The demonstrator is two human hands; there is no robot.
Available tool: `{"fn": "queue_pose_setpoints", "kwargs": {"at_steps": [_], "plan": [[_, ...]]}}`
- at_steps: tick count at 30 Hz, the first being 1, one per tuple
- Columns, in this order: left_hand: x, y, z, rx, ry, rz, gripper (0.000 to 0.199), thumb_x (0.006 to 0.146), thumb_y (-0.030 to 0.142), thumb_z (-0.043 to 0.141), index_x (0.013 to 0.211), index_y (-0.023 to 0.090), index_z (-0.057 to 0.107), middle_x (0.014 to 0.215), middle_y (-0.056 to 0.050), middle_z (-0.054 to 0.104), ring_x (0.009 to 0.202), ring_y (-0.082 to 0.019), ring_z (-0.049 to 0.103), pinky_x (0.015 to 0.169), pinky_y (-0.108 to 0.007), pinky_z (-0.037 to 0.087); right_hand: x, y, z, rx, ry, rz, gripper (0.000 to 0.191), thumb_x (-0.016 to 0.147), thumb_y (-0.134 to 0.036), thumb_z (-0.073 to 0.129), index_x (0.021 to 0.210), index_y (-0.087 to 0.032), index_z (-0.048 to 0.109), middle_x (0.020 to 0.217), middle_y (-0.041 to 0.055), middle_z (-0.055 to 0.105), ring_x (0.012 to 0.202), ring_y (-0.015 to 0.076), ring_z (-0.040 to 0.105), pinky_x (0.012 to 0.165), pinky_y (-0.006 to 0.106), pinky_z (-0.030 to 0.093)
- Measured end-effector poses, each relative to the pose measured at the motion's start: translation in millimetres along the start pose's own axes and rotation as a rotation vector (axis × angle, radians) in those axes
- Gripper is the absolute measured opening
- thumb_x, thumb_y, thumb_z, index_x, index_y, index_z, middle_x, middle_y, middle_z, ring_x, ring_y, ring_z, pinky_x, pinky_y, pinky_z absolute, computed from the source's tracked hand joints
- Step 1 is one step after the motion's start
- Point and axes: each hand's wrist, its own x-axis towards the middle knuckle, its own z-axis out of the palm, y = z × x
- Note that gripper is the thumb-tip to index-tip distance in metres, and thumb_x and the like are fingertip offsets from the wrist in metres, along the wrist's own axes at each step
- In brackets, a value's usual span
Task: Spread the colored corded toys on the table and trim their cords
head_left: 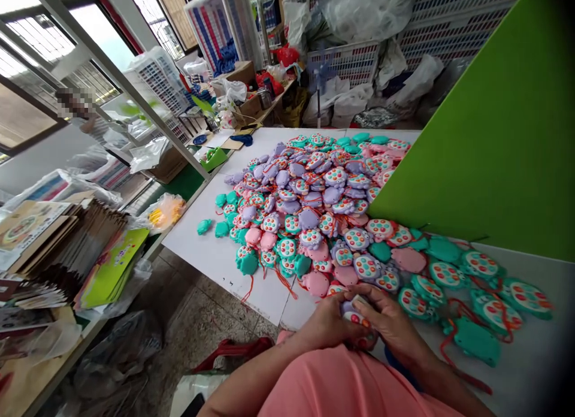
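Note:
Close to my body, my left hand (322, 322) is closed around a lilac animal-shaped toy (350, 313) with coloured round buttons. My right hand (387, 319) grips the same toy from the other side. A small pale block-like piece (359, 299) shows by the right thumb and fingers; I cannot tell what it is. Fingers cover much of the toy. Just beyond both hands spreads a big heap of similar toys (309, 219) in lilac, pink and teal, many with orange-red cords. Several teal toys (477, 340) lie on the right, one of them button side down.
The toys lie on a white table (197, 249). A green panel (485, 141) stands upright along its right side. Flattened cartons (67, 249) are stacked at left, beside a metal frame post (148, 108). Another person (90, 120) is at the far left. Plastic crates (345, 63) stand behind.

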Motion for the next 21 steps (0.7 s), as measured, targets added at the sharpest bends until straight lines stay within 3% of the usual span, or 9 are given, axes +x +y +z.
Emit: {"fn": "queue_pose_setpoints", "kwargs": {"at_steps": [7, 12, 16, 21], "plan": [[0, 3, -1.7, -0.121, -0.022, 0.008, 0.054, 0.057, 0.018, 0.080, 0.108, 0.012, 0.063, 0.078, 0.000, 0.063, 0.062, -0.009, 0.054, 0.057, -0.020, 0.044, 4, 1, -3, -0.064, -0.058, -0.028, 0.045, 0.069, -0.047, 0.076, 0.107, -0.024, 0.070, 0.114, 0.0076, 0.069, 0.106, 0.0268, 0.063, 0.092, 0.037, 0.052], [2, -1, -6.9, -0.082, 0.015, 0.030, 0.059, 0.057, 0.017, 0.080, 0.113, 0.014, 0.064, 0.086, -0.002, 0.067, 0.066, -0.010, 0.057, 0.059, -0.020, 0.046, 12, 8, 3, -0.079, -0.003, -0.009, 0.050, 0.069, -0.053, 0.073, 0.108, -0.021, 0.069, 0.111, 0.0094, 0.070, 0.102, 0.0280, 0.065, 0.086, 0.037, 0.054], [6, -3, -12.3, -0.089, 0.026, -0.018, 0.066, 0.053, 0.020, 0.084, 0.115, 0.014, 0.064, 0.083, -0.002, 0.066, 0.063, -0.009, 0.054, 0.057, -0.018, 0.044, 18, 10, 4, -0.098, -0.045, -0.036, 0.051, 0.073, -0.053, 0.067, 0.112, -0.020, 0.067, 0.120, 0.0101, 0.068, 0.109, 0.0281, 0.063, 0.088, 0.035, 0.054], [10, -2, -13.9, -0.107, 0.048, -0.026, 0.071, 0.051, 0.021, 0.085, 0.118, 0.015, 0.064, 0.084, -0.001, 0.066, 0.067, -0.009, 0.055, 0.060, -0.018, 0.044, 29, 21, -6, -0.315, 0.011, -0.089, 0.047, 0.072, -0.055, 0.061, 0.102, -0.020, 0.071, 0.118, 0.0100, 0.069, 0.114, 0.0302, 0.061, 0.094, 0.035, 0.052]]}}
